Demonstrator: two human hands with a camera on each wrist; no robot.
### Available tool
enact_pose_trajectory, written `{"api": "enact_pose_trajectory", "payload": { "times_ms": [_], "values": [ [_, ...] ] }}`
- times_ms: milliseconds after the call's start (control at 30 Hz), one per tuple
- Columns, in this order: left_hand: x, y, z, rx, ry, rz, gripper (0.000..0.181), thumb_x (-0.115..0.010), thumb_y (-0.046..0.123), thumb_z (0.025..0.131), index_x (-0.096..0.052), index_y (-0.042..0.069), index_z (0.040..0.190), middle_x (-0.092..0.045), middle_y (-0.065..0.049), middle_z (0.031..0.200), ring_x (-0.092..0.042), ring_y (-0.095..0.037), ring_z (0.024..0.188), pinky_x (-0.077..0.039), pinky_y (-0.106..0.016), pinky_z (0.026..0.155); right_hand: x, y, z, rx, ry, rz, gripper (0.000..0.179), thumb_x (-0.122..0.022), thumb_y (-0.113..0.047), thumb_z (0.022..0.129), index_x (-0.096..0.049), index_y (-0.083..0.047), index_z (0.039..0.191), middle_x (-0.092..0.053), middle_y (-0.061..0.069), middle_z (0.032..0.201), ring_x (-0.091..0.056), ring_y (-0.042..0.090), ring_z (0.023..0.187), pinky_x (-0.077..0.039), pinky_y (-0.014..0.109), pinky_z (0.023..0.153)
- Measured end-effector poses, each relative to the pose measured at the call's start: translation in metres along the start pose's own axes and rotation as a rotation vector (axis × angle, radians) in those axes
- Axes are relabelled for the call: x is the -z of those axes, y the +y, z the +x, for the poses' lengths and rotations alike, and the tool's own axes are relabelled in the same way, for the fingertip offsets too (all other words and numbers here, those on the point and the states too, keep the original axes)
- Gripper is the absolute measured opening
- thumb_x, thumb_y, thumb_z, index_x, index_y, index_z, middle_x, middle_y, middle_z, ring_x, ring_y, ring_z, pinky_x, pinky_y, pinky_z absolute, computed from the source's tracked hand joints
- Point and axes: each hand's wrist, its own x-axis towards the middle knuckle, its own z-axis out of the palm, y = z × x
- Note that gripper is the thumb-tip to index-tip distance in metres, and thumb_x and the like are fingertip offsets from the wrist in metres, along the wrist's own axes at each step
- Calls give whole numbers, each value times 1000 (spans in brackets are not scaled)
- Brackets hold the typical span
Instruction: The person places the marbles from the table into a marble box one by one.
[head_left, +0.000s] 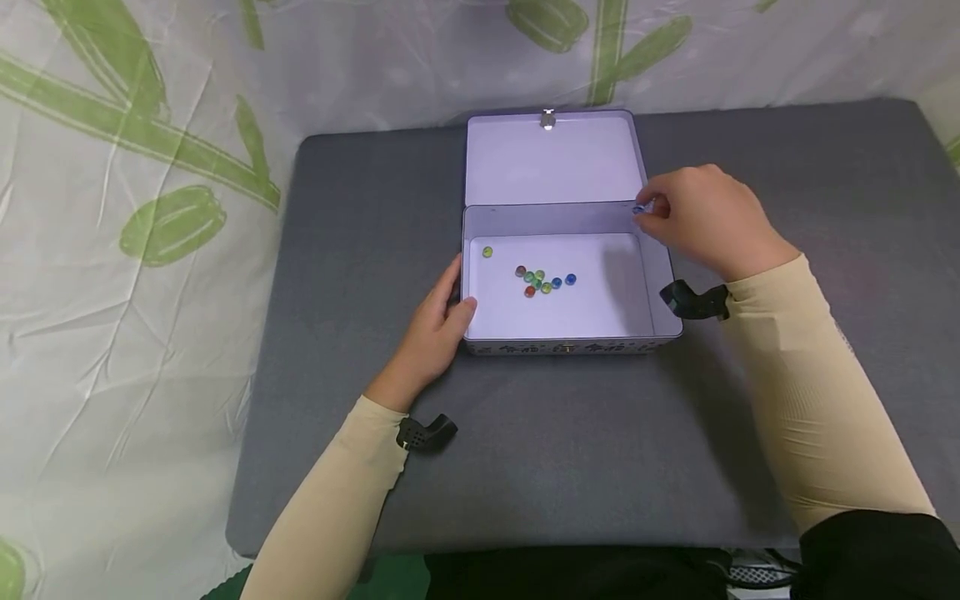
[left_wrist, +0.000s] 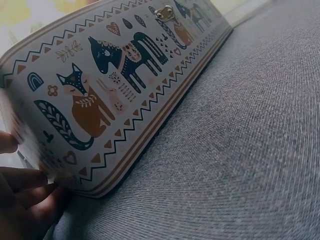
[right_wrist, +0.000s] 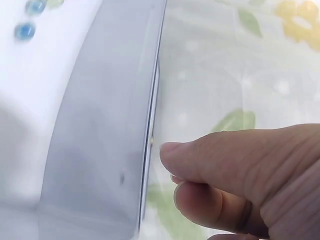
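Note:
A pale lidded tin box stands with its lid swung back. Inside lie several glass marbles, red, green, yellow-green and blue, clustered near the middle. One yellow-green marble sits apart at the back left. At the box's back right corner, my right hand pinches a small blue marble between thumb and fingertips, over the rim; in the right wrist view the fingers hide it. My left hand rests against the box's left side, its fingers touching the wall near the front corner.
The box stands on a grey cloth-covered table. A metal clasp sits on the lid's far edge. Behind and to the left hangs a pale sheet with green plant prints. The front wall bears printed animals.

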Motion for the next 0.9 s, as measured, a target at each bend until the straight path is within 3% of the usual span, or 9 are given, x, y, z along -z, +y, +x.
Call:
{"api": "enact_pose_trajectory", "payload": {
  "times_ms": [267,700,900],
  "values": [
    [-7,3,3,18,-11,5,70,-48,29,105,-24,13,169,-33,-15,169,-59,-34,133,-48,-51,110,-11,-26,10,67,-22,21,24,-68,-16,97,-79,-4,115,-73,11,89,-59,25,70,-46,40,62],
    [-15,3,2,21,-21,-15,69,-48,26,104,-25,12,168,-38,-18,165,-65,-34,126,-54,-50,103,-44,-46,25,233,-131,108,14,-71,-10,96,-78,-4,107,-66,6,79,-57,22,74,-47,38,70],
    [-13,3,3,15,-16,-23,69,-49,24,105,-24,13,168,-37,-18,165,-65,-34,125,-54,-49,102,-58,-46,33,227,-190,149,16,-74,-11,95,-79,-4,109,-69,7,84,-58,23,76,-49,37,71]
  ]
}}
